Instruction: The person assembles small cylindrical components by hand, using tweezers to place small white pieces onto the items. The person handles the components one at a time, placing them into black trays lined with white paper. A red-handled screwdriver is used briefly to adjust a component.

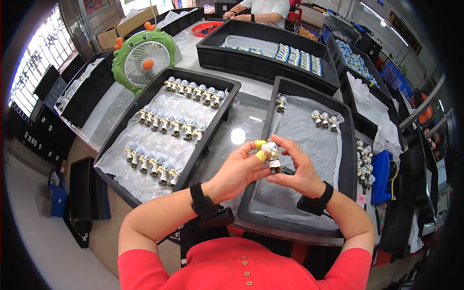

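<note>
A small figurine (274,162) with a pale blue-white head, white clothing and dark brown base is held upright between both my hands, above the near left edge of the right black tray (251,193). My left hand (237,170) pinches its upper part with thumb and forefinger, both wearing yellow finger covers. On the other side, my right hand (302,170) closes its fingers and thumb around the figurine. Inside that tray, one figurine (281,103) stands at the far left corner, and a small group of figurines (325,120) stands at the far right.
Left lies a black tray (232,89) with three rows of figurines. A green fan (145,60) stands behind it. A long black tray (217,60) with blue-white pieces is farther back, near another person (266,12). More figurines (363,162) and a blue container (383,176) sit at right.
</note>
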Action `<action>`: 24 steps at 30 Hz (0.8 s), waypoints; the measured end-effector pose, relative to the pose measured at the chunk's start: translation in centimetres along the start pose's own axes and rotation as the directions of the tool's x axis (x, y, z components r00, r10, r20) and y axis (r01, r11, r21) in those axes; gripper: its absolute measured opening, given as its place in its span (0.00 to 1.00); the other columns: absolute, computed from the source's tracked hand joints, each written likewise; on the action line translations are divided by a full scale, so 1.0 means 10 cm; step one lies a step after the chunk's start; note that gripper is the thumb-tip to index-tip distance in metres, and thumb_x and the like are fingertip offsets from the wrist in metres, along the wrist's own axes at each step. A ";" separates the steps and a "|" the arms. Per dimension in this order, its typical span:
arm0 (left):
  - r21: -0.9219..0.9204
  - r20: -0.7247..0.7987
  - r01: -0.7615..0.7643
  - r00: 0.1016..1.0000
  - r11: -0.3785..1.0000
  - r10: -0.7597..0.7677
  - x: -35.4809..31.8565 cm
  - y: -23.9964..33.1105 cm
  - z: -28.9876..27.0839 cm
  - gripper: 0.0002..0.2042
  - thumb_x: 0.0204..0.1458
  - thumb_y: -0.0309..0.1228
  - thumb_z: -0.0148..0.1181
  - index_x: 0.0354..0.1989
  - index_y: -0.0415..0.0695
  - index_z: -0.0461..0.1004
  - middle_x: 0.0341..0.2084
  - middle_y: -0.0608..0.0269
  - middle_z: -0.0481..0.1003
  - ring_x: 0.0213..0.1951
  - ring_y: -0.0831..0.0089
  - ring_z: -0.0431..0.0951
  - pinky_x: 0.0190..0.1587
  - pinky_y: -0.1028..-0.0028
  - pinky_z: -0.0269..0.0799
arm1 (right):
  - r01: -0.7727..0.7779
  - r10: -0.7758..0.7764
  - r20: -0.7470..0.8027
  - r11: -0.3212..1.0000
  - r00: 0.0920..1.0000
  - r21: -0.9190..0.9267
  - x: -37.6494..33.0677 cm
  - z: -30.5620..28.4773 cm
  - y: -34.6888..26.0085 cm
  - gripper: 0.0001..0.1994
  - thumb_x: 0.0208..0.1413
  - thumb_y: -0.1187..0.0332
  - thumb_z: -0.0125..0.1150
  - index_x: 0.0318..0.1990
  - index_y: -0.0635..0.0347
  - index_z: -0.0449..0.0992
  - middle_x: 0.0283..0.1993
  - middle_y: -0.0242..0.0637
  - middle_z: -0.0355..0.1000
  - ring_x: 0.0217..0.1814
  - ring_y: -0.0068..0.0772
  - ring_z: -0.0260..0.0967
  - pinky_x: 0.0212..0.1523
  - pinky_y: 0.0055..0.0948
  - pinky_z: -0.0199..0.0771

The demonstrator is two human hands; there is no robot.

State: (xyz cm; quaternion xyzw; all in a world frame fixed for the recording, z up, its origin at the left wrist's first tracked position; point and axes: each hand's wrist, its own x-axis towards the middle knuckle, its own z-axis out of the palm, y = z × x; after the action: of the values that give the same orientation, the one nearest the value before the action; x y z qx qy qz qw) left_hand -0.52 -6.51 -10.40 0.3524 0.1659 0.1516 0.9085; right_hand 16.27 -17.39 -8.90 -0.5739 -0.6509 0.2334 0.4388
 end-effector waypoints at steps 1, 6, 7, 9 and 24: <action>-0.001 -0.005 0.013 1.000 1.000 -0.013 -0.01 0.01 0.01 0.17 0.60 0.31 0.51 0.56 0.43 0.58 0.47 0.60 0.70 0.47 0.73 0.74 0.49 0.73 0.72 | -0.027 0.027 0.002 0.999 1.000 0.028 0.00 0.01 0.01 0.40 0.38 0.64 0.74 0.62 0.55 0.61 0.59 0.38 0.64 0.60 0.35 0.61 0.57 0.33 0.61; 0.021 -0.013 0.018 1.000 1.000 -0.018 -0.02 0.02 0.02 0.17 0.60 0.33 0.50 0.56 0.43 0.59 0.47 0.60 0.70 0.46 0.74 0.74 0.49 0.74 0.72 | -0.089 0.090 0.007 0.974 0.996 0.208 -0.02 0.05 0.14 0.39 0.40 0.64 0.73 0.62 0.54 0.61 0.59 0.35 0.64 0.61 0.31 0.60 0.56 0.31 0.61; 0.033 -0.017 0.009 1.000 0.999 -0.009 -0.02 0.02 0.02 0.17 0.61 0.33 0.50 0.56 0.43 0.59 0.47 0.60 0.70 0.46 0.74 0.74 0.49 0.74 0.72 | -0.092 0.093 0.008 0.968 0.996 0.234 -0.02 0.06 0.14 0.38 0.41 0.64 0.73 0.62 0.54 0.61 0.60 0.34 0.64 0.61 0.30 0.60 0.56 0.31 0.61; 0.052 -0.018 -0.008 1.000 0.999 0.009 -0.01 0.00 0.02 0.18 0.61 0.34 0.50 0.56 0.43 0.59 0.47 0.61 0.70 0.46 0.74 0.74 0.49 0.73 0.72 | -0.076 0.078 -0.004 0.975 0.997 0.210 -0.02 0.05 0.11 0.37 0.40 0.65 0.73 0.61 0.55 0.62 0.58 0.35 0.65 0.60 0.32 0.61 0.56 0.32 0.61; 0.020 0.094 -0.118 0.989 0.993 0.116 -0.02 -0.02 0.05 0.21 0.61 0.29 0.46 0.62 0.38 0.53 0.51 0.58 0.65 0.53 0.71 0.70 0.56 0.69 0.69 | 0.114 -0.143 -0.149 0.976 0.978 -0.185 -0.03 0.03 -0.12 0.44 0.32 0.72 0.75 0.61 0.56 0.58 0.53 0.40 0.66 0.56 0.39 0.62 0.57 0.36 0.62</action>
State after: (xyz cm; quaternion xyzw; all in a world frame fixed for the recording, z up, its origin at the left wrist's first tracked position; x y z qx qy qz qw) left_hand -0.46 -7.03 -10.09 0.3798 0.1045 0.1859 0.9002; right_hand 15.37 -17.90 -8.22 -0.5837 -0.6670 0.0990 0.4522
